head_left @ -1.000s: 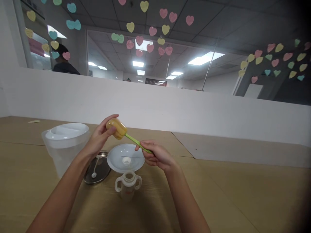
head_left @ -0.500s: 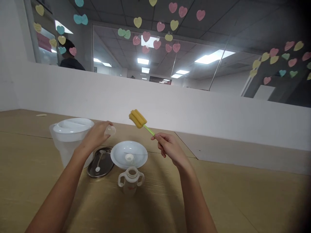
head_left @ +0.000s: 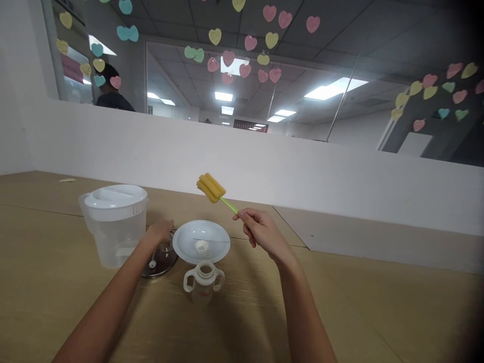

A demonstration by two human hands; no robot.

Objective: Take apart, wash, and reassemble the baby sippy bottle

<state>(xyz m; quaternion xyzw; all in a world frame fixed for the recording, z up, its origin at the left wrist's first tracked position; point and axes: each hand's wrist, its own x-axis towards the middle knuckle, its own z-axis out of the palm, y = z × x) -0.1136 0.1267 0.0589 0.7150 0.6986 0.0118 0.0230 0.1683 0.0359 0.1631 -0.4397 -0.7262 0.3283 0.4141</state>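
Note:
My right hand (head_left: 263, 228) is closed round the thin green handle of a bottle brush (head_left: 210, 188), whose yellow sponge head is raised above the table. My left hand (head_left: 160, 233) reaches down over a dark oval metal tray (head_left: 162, 267), fingers closed on a small clear cap (head_left: 166, 246) at the tray's surface. On that tray lies a thin straw with a white end (head_left: 152, 264), partly hidden by the hand. A white bowl (head_left: 181, 241) beside it holds a small white ring-shaped piece (head_left: 201, 246). In front of the bowl stands an uncovered two-handled baby bottle (head_left: 203, 290).
A lidded translucent plastic pitcher (head_left: 117, 227) stands on the left, close to my left forearm. A white wall (head_left: 242, 156) rises behind the table, with a window above it carrying heart-shaped notes. A person (head_left: 113, 96) is visible through the glass.
My left hand has lowered the clear cap from above the table onto the tray. The brush in my right hand has shifted slightly left and down.

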